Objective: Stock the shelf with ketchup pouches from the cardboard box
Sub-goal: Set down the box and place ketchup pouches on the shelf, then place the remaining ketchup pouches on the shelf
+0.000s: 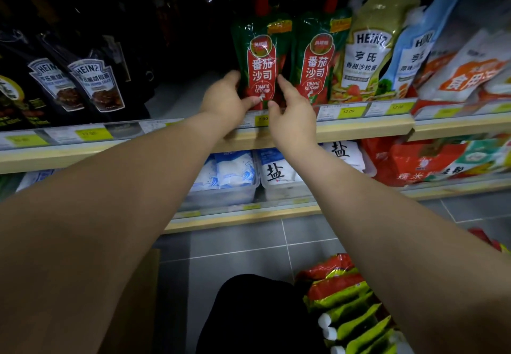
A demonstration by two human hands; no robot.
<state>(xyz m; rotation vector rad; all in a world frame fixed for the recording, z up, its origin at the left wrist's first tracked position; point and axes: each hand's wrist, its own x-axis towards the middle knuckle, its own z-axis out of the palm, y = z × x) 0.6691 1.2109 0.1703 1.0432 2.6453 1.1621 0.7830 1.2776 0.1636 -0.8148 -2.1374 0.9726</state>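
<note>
Both hands [260,105] seemingly around ketchup pouch [261,63]

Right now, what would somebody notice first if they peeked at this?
Two bare hands, left hand and right hand, reaching up to steady a green-and-red tomato ketchup pouch on the wooden shelf edge. A matching twin pouch stands right beside it; more pouches are stacked at bottom right.

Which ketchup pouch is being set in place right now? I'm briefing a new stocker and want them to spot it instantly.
Find the upper wooden shelf with yellow price tags. Left of the Heinz salad dressing pouch stand two green-and-red tomato ketchup pouches. It is the left ketchup pouch, gripped by the left hand and right hand, with dark space beside it.
</note>
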